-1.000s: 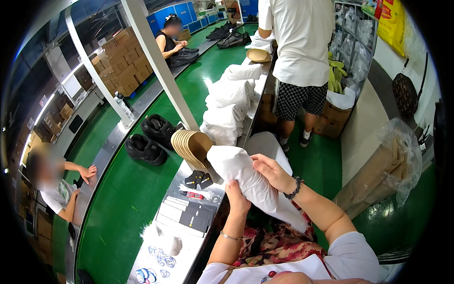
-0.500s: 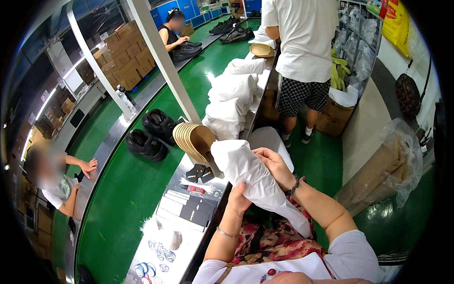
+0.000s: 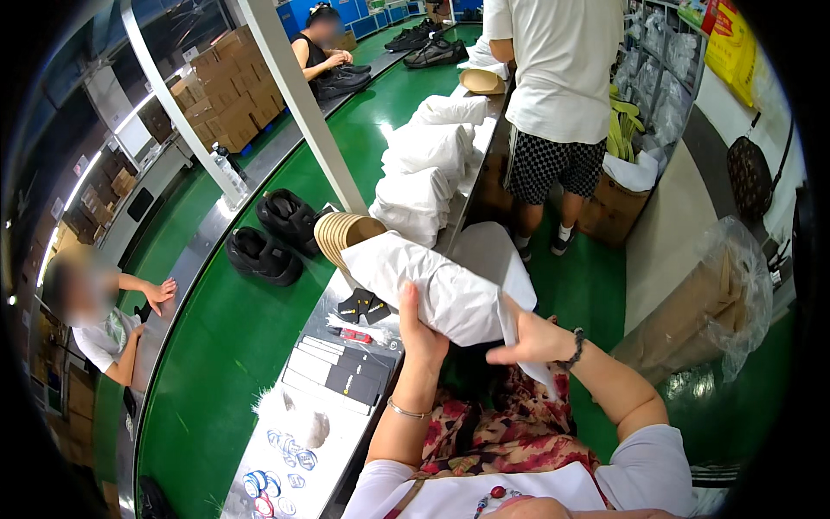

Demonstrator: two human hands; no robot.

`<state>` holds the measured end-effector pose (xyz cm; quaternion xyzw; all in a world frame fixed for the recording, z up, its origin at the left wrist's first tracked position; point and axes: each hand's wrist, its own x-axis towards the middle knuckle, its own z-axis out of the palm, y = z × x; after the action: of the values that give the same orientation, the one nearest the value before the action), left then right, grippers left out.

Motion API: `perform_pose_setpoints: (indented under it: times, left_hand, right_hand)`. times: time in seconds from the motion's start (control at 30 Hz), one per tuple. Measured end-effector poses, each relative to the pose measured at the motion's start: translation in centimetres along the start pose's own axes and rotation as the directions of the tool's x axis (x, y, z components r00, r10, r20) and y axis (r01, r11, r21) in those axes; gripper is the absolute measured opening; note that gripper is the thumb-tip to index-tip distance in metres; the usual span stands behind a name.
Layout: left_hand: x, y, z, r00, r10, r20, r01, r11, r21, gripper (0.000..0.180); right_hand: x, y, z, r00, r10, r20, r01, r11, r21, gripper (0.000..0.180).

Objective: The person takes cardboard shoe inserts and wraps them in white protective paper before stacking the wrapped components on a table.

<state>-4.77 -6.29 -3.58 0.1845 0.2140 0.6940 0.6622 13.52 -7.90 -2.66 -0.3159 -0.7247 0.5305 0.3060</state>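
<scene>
A bundle wrapped in white paper [image 3: 432,290] is held in front of me, tilted, its far end at the upper left. My left hand [image 3: 421,336] grips its near side, thumb lying up along the paper. At the bundle's right end my right hand [image 3: 538,337] holds the creased loose paper, thumb pointing left and the other fingers partly hidden by a flap. A narrow tail of paper hangs below that hand. What the paper wraps is hidden. Just beyond the bundle's far end stand nested tan curved card inserts [image 3: 333,238].
Several white wrapped bundles [image 3: 419,203] line the bench ahead. Black tags [image 3: 363,304], a red-handled tool [image 3: 355,336], cards [image 3: 341,374] and round stickers [image 3: 264,484] lie left of me. Black shoes [image 3: 264,257] sit on the green conveyor [image 3: 194,389]. Co-workers are nearby; one person [image 3: 553,78] stands ahead.
The bundle has turned flatter, and its far end has shifted left. My right hand has slid from its upper side to the loose end, where the long paper tail is now gathered and shorter.
</scene>
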Motion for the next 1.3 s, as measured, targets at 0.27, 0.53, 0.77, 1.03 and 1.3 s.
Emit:
perform_pose_setpoints:
  times: [0.27,0.53,0.77,1.03,1.3]
  left_hand:
    - [0.5,-1.5,1.9,0.998,0.047,-0.043,-0.053,0.988,-0.148,0.055]
    - [0.9,-1.7,1.4,0.993,0.061,-0.105,-0.079,0.981,-0.178,0.055]
    - [-0.4,-1.9,1.3,0.997,0.072,-0.035,-0.073,0.996,-0.053,0.065]
    - [-0.7,-1.5,0.6,0.981,0.014,0.194,-0.043,0.988,0.146,0.079]
    - [-0.2,-1.7,0.0,0.940,-0.089,0.330,0.134,0.984,-0.117,0.079]
  right_hand:
    - [2.2,0.8,3.8,0.703,-0.018,-0.711,0.065,0.997,0.039,0.041]
    - [1.3,2.1,2.2,0.929,0.192,-0.316,0.193,0.477,0.858,0.030]
    - [2.5,3.9,2.4,0.850,0.140,-0.508,0.123,0.885,0.449,0.019]
    - [2.4,3.0,2.7,0.921,0.197,-0.336,0.235,0.405,0.883,0.026]
    - [2.2,3.0,4.8,0.979,0.018,-0.205,0.206,-0.025,0.978,0.041]
